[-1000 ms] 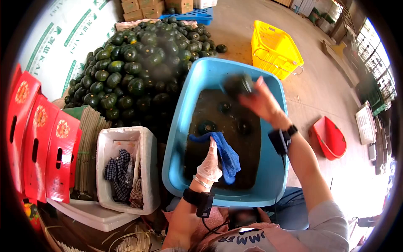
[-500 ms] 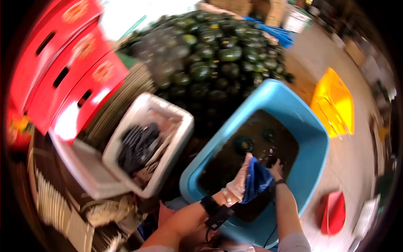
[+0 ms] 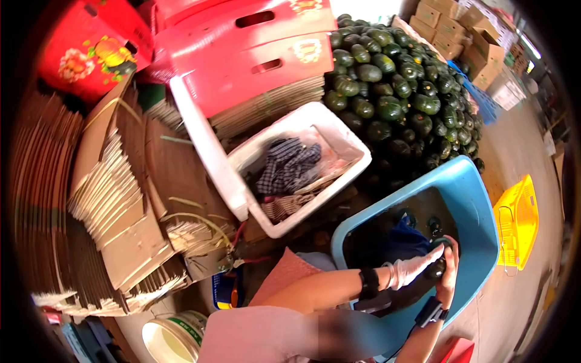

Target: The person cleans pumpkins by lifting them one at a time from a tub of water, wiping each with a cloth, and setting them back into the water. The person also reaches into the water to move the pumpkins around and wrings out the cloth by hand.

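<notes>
Both hands are over the water in a blue tub (image 3: pixel 487 242). My right hand (image 3: pixel 449 272) is curled around a small dark green squash (image 3: pixel 437 270) on its right side. From the left, my gloved left hand (image 3: pixel 414 270) presses its fingers against the same squash, closed on it together with the right; parts of the squash are hidden by the fingers. Just behind my left hand, a dark blue cloth (image 3: pixel 404 239) lies in the water. Two more green squashes, one of them a dark squash (image 3: pixel 434 226), show near the far side of the water.
A heap of green squashes (image 3: pixel 393 85) rises behind the tub. Left of it stand a white foam box (image 3: pixel 358 158) with checked cloth inside, red cartons (image 3: pixel 242 60) and stacked flattened cardboard (image 3: pixel 130 236). A yellow basket (image 3: pixel 521 224) stands right, a white bucket (image 3: pixel 163 339) lower left.
My view has swung left, so the tub appears further right. My left hand has let go of the blue cloth, which now lies in the water, and has joined my right at the squash.
</notes>
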A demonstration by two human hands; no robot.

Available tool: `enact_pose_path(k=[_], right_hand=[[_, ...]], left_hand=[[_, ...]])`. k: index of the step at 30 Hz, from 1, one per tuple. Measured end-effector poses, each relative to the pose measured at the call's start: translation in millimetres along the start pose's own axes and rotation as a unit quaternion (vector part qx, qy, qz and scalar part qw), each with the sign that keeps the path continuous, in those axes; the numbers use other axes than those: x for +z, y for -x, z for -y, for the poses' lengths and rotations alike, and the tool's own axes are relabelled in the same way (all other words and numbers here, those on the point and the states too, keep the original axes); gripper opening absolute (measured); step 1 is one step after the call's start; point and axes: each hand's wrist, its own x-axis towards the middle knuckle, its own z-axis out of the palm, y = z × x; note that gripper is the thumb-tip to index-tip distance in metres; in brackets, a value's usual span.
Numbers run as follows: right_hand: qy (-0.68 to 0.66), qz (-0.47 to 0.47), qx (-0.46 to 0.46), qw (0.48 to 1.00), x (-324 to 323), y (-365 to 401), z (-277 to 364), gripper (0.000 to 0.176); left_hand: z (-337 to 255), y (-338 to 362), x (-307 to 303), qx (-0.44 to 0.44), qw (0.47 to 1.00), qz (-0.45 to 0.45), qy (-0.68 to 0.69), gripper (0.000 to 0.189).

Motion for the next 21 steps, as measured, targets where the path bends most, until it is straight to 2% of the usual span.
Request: enact_pose_path(k=[1,2,3,5,6,7,9,10,11,13,14,15,17,18,19,20,21], right_hand=[[0.116,-0.021,-0.026,0.993,16.5,4.7,10.2,0.057],[0.184,-0.012,-0.020,0.983,29.0,12.0,19.9,0.057],[0.205,0.020,-0.044,0.978,40.3,19.8,25.8,0.061],[0.178,0.018,-0.069,0.981,60.0,35.8,22.5,0.064],[0.159,-0.011,-0.067,0.985,59.2,35.7,20.3,0.061],[0.123,-0.048,-0.059,0.989,48.0,31.7,12.6,0.052],[0.205,-0.132,-0.091,0.966,22.4,15.6,-13.3,0.044],[0.284,-0.152,-0.093,0.942,5.5,8.3,-25.2,0.041],[0.297,-0.190,-0.062,0.934,-19.7,2.7,-50.4,0.043],[0.432,-0.213,-0.086,0.872,-0.5,17.3,-43.0,0.043],[0.516,-0.179,-0.141,0.826,4.8,21.1,-35.3,0.044],[0.538,-0.135,-0.143,0.820,9.2,26.0,-22.3,0.048],[0.428,-0.095,-0.196,0.877,19.1,40.2,8.7,0.055],[0.326,-0.086,-0.141,0.931,31.7,53.8,27.4,0.068],[0.253,-0.079,-0.162,0.950,30.1,61.9,32.0,0.081],[0.222,-0.106,-0.170,0.954,27.5,68.3,32.3,0.090],[0.194,-0.116,-0.176,0.958,27.2,71.7,26.0,0.096]], left_hand=[[1.7,12.0,13.6,0.091,0.931,0.041,-0.352,0.057],[-5.1,22.1,26.6,0.032,0.947,-0.013,-0.319,0.065],[-15.1,9.9,9.7,-0.017,0.967,0.024,-0.253,0.072],[-27.1,26.0,27.4,-0.053,0.974,-0.068,-0.210,0.070],[-28.8,24.9,20.7,-0.079,0.972,0.011,-0.221,0.073],[-20.5,18.2,17.7,-0.033,0.970,-0.028,-0.239,0.078],[-2.1,26.3,29.9,0.102,0.927,-0.039,-0.359,0.089],[-2.9,32.1,28.2,0.008,0.922,-0.041,-0.386,0.103],[1.0,32.0,24.4,0.045,0.906,0.023,-0.421,0.106],[-3.3,34.2,30.0,-0.008,0.882,-0.071,-0.466,0.105],[-2.4,19.6,19.3,-0.049,0.891,-0.099,-0.441,0.103],[-5.4,43.2,44.3,-0.018,0.877,-0.131,-0.462,0.081],[-5.5,26.2,22.7,-0.004,0.919,-0.022,-0.392,0.048],[-4.5,22.2,18.9,0.064,0.935,-0.011,-0.348,0.025],[-4.3,33.2,32.1,0.145,0.927,0.038,-0.345,0.028],[-5.1,37.2,46.8,0.093,0.963,-0.039,-0.248,0.027],[-4.1,29.1,35.3,0.069,0.975,0.007,-0.211,0.028]])
